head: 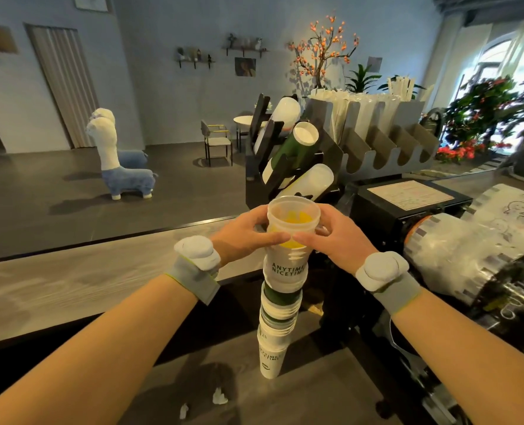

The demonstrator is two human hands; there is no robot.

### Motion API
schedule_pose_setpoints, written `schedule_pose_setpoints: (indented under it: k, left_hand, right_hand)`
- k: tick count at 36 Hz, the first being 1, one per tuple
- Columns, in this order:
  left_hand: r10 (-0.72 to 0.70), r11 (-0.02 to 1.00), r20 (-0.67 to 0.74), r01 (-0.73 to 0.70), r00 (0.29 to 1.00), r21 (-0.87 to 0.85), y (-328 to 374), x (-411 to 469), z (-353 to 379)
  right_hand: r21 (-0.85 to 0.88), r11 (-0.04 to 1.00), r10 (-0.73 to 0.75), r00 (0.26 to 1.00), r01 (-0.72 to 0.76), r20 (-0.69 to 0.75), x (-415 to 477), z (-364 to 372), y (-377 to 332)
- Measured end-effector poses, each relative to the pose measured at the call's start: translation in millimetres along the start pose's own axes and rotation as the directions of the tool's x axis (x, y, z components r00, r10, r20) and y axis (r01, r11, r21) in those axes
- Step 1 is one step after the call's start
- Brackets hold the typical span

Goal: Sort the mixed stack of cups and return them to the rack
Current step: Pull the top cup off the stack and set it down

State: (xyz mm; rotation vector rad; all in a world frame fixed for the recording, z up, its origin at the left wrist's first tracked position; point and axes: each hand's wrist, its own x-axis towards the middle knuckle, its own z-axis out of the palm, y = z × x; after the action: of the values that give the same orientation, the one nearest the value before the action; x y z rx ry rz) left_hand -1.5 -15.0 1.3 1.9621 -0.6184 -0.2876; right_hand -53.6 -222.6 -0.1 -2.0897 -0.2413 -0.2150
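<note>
— What does the person wear on the arms?

— No sleeves – both forearms are bare up to the frame edge. Each wrist carries a grey fabric band with a thin yellow-green trim along its edge.

— Anything on the bands?

— Yes, a rounded white pod sits on each: the left pod on the back of the wrist, the right pod likewise – smooth, matte, with a lobed outline.

— And the hands?

— The left hand and right hand are bare, with no gloves or rings visible.
</note>
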Motion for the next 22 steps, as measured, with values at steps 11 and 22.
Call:
schedule_pose_setpoints:
  k: [11, 22]
  left_hand:
    - [0.245, 0.970, -0.140, -0.244, 0.959, 0.024, 85, -25, -37]
    - [0.301, 0.953, -0.259, -0.283, 0.918, 0.105, 104, -96, -71]
  right_hand:
    - [0.054, 0.971, -0.224, 0.969, 0.231, -0.108, 8, -38, -85]
    - [0.194, 0.932, -0.307, 0.951, 0.307, -0.031, -7, -11, -145]
